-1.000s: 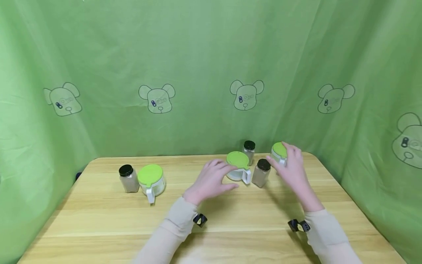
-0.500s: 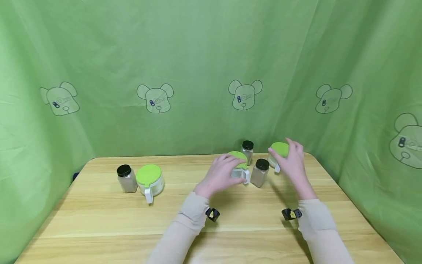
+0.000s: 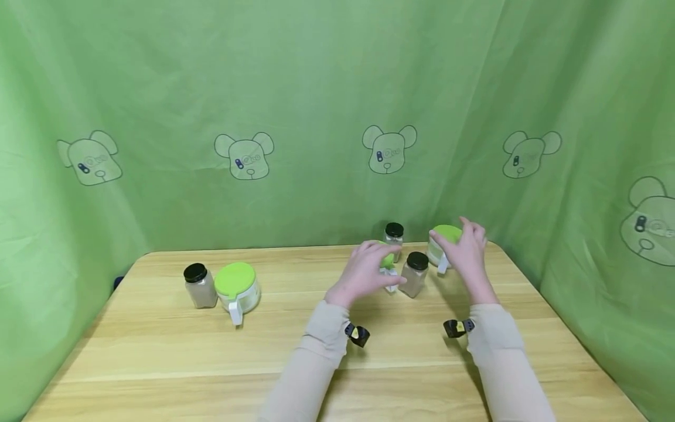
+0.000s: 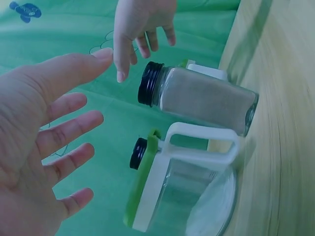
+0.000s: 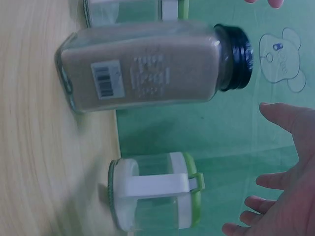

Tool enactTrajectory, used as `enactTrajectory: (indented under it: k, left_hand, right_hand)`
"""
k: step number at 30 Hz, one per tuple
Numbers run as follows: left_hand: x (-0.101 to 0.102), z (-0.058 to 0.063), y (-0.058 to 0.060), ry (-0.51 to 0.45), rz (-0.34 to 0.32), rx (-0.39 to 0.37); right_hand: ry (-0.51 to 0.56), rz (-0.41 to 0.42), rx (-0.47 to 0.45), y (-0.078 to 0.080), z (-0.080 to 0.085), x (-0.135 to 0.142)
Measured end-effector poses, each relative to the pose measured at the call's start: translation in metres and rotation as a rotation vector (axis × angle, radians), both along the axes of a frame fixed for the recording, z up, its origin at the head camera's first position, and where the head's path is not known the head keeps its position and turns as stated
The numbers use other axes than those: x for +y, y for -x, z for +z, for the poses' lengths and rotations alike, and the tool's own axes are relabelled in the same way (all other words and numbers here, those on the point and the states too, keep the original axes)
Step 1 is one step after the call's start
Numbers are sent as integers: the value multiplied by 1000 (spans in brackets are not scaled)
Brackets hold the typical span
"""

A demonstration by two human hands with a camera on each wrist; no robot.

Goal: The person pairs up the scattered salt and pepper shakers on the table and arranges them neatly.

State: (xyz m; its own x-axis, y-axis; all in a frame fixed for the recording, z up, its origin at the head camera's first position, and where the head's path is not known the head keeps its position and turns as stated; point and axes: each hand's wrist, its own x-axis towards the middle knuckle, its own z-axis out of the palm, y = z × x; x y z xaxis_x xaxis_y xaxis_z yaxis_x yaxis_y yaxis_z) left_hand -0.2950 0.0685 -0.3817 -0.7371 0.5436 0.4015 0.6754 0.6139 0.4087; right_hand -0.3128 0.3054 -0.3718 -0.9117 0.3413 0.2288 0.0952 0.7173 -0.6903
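My left hand [image 3: 364,276] is held, fingers spread, just in front of a clear jar with a green lid and white handle [image 4: 202,152], hiding part of it in the head view. The left wrist view shows a gap between hand and jar. My right hand [image 3: 467,252], also spread, hovers near another green-lidded jar [image 3: 446,232]; in the right wrist view it touches nothing. Between the hands stands a square glass spice bottle [image 3: 414,281] with a black cap and greyish-brown contents. A similar black-capped bottle [image 3: 394,232] is behind it.
On the left of the wooden table [image 3: 158,357], another black-capped bottle [image 3: 201,290] stands beside a third green-lidded jar [image 3: 237,284]. A green curtain [image 3: 316,76] with bear-head prints hangs behind the table and along its sides.
My left hand has moved right, across the front of the middle green-lidded jar towards the spice bottle. My right hand has drawn slightly off the right-hand jar. The camera view has shifted slightly.
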Motion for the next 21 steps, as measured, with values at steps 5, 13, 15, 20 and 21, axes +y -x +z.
enactTrajectory:
  k: [5, 13, 15, 20, 21]
  left_hand:
    - [8, -3, 4, -74, -12, -45]
    - [21, -8, 7, -167, 12, -111]
    - [24, -10, 7, -177, 28, -117]
    - [32, -13, 8, -139, 82, -69]
    - [33, -14, 9, -125, 95, -57]
  right_hand:
    - [33, -15, -17, 7, -7, 9]
    - [69, -45, -71, 20, -22, 24]
    - [72, -50, -78, 22, -26, 26]
    - [66, -46, -86, 27, -34, 29]
    - [64, -42, -90, 28, -35, 30]
